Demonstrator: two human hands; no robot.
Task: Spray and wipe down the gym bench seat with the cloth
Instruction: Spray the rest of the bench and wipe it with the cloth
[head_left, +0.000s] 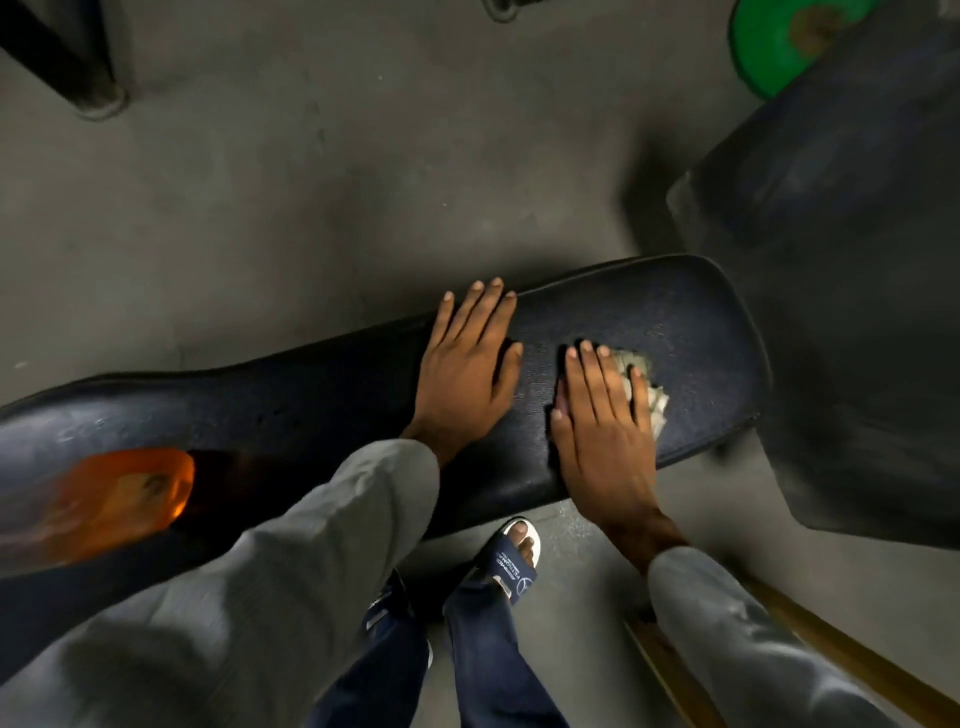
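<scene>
The dark padded gym bench seat (696, 332) runs across the middle of the head view, from lower left to upper right. My left hand (467, 369) lies flat on the pad with fingers spread and holds nothing. My right hand (602, 410) presses flat on a pale crumpled cloth (652, 395), which pokes out past the fingers near the seat's right end. An orange translucent bottle (109, 504), blurred, lies on the bench at the left.
A second dark upholstered pad (852, 270) rises at the right, close to the seat's end. A green disc (774, 47) lies on the grey floor at top right. A black frame leg (78, 67) stands at top left. My sandalled feet (511, 558) are below the bench, wooden strips (841, 654) at lower right.
</scene>
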